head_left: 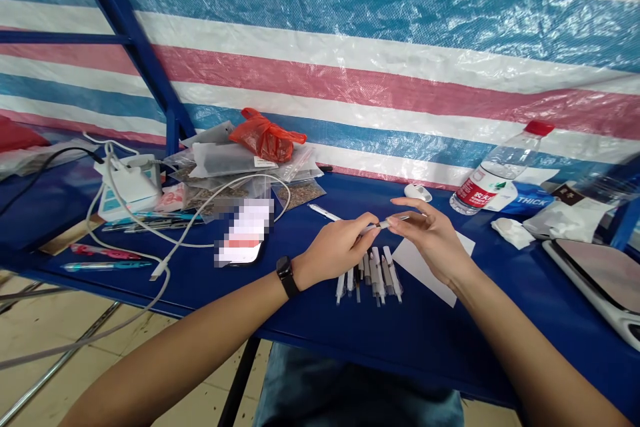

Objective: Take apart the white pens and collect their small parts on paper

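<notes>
A slim pen, pale with a thin metal end, is held up over the blue table between both hands. My left hand, with a black watch on the wrist, grips the barrel in closed fingers. At the other end, the thumb and a finger of my right hand pinch it near the tip, other fingers raised. Below the hands lie several white and grey pens side by side. A white sheet of paper lies partly under my right hand. Behind my left hand rests another white pen.
Left are a phone, white cables, coloured pens and a power strip. Plastic bags and a red bag pile up behind. Right are a bottle, an earbud case, tissue and a scale.
</notes>
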Motion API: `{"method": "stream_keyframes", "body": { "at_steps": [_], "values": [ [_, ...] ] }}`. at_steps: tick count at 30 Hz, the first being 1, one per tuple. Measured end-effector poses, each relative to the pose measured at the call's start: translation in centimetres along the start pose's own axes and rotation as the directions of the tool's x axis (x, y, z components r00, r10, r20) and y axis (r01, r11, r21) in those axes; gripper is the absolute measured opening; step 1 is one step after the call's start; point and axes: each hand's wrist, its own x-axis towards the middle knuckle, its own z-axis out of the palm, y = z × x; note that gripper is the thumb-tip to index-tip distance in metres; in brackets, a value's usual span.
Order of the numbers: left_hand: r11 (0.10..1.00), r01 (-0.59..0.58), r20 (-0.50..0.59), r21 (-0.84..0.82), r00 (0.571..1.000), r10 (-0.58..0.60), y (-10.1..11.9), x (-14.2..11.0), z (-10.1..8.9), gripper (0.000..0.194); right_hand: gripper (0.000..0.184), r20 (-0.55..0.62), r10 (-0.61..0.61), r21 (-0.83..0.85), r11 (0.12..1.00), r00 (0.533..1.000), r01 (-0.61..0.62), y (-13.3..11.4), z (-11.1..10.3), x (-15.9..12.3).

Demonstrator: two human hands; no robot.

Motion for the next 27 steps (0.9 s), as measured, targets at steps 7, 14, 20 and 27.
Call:
{"method": "stream_keyframes", "body": {
  "at_steps": [7, 14, 20, 27],
  "values": [
    [1.000, -0.001, 0.006, 0.020, 1.000, 0.000, 0.0, 0.0, 0.0, 0.024, 0.060, -0.038, 0.015, 0.017, 1.000, 0.999, -0.015, -0.3, 0.4, 0.0],
    [0.999, -0.025, -0.003, 0.033, 1.000, 0.025, -0.2, -0.1, 0.0, 0.024, 0.069, 0.006, -0.075, 0.008, 0.997, 0.997, 0.075, 0.2, -0.8, 0.4],
    [1.000, -0.005, 0.002, 0.011, 1.000, 0.005, -0.1, -0.1, 0.0, 0.023, 0.052, 0.031, -0.154, 0.009, 0.988, 0.988, 0.154, 0.3, -1.0, 0.5],
    [1.000, -0.014, 0.028, 0.021, 1.000, 0.014, -0.3, -0.1, 0.0, 0.025, 0.054, -0.051, 0.027, 0.041, 0.999, 0.998, -0.024, -1.2, -1.0, 0.5]
  ]
}}
